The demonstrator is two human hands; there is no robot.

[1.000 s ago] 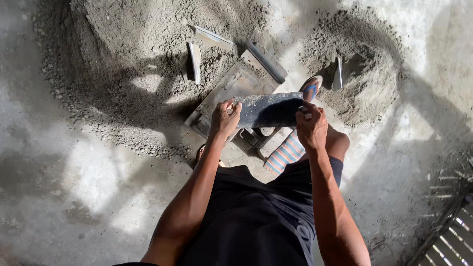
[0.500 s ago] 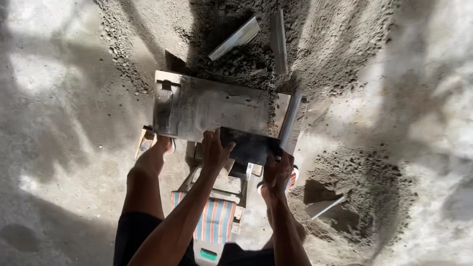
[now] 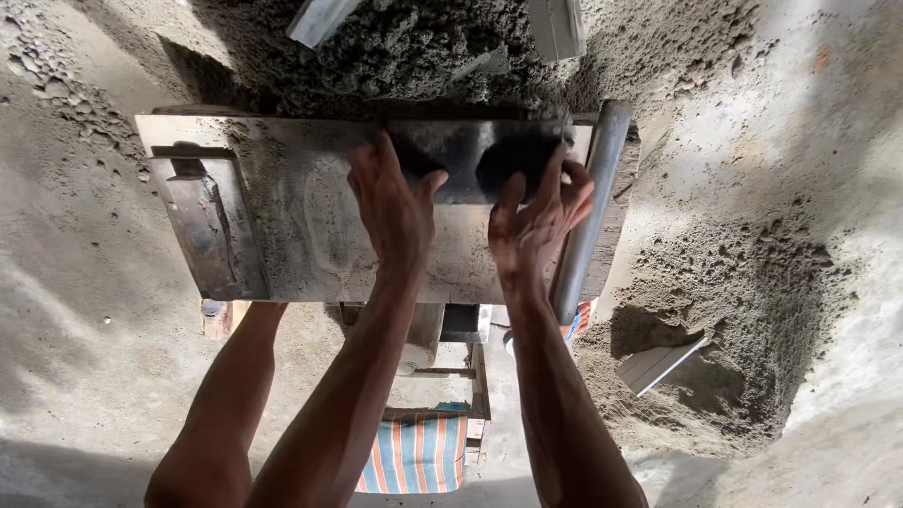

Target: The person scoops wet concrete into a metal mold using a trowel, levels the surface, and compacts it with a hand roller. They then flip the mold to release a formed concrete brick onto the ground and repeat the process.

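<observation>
A dark flat metal plate (image 3: 470, 155) lies along the far edge of a dusty metal work table (image 3: 310, 235). My left hand (image 3: 390, 207) rests on the plate's left part, fingers spread over it. On the right part sits my right hand (image 3: 536, 226), its fingers around the plate's right end beside a round metal bar (image 3: 593, 207) that forms the table's right side. A raised metal block (image 3: 202, 230) stands at the table's left end.
A heap of damp grey sand or cement mix (image 3: 414, 47) lies behind the table with two flat metal pieces (image 3: 320, 19) (image 3: 557, 26) stuck in it. Another heap (image 3: 743, 320) at the right holds a light slab (image 3: 658, 362). A striped seat (image 3: 414, 452) is below.
I have leaned in over the table. Both hands have carried the dark plate from in front of my body down onto the far edge of the table top.
</observation>
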